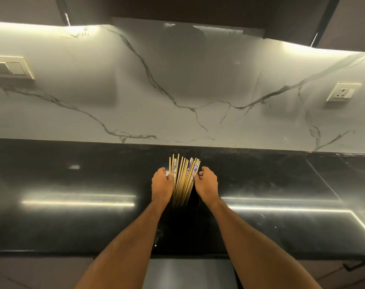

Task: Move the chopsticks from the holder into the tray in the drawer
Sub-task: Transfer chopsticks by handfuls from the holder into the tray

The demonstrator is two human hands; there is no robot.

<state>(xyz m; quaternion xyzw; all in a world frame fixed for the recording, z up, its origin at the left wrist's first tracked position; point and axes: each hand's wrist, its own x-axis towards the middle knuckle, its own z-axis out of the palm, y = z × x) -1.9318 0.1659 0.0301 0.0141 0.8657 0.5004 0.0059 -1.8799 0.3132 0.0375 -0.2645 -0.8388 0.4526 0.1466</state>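
Several pale wooden chopsticks (pixel 182 178), some with blue-and-white patterned tops, stand upright in a black holder (pixel 193 198) that is hard to tell from the black countertop (pixel 73 226). My left hand (pixel 162 185) curls around the left side of the bundle, fingers touching the sticks. My right hand (pixel 206 184) is at the right side, its fingertips on the patterned sticks. The drawer's grey front (pixel 190 272) shows between my forearms at the bottom; its inside and the tray are hidden.
A marble-patterned backsplash (pixel 177 90) rises behind the counter. A switch plate (pixel 9 66) is on the wall at left and a socket (pixel 343 92) at right. Dark upper cabinets hang overhead. A drawer handle (pixel 354 264) shows at lower right.
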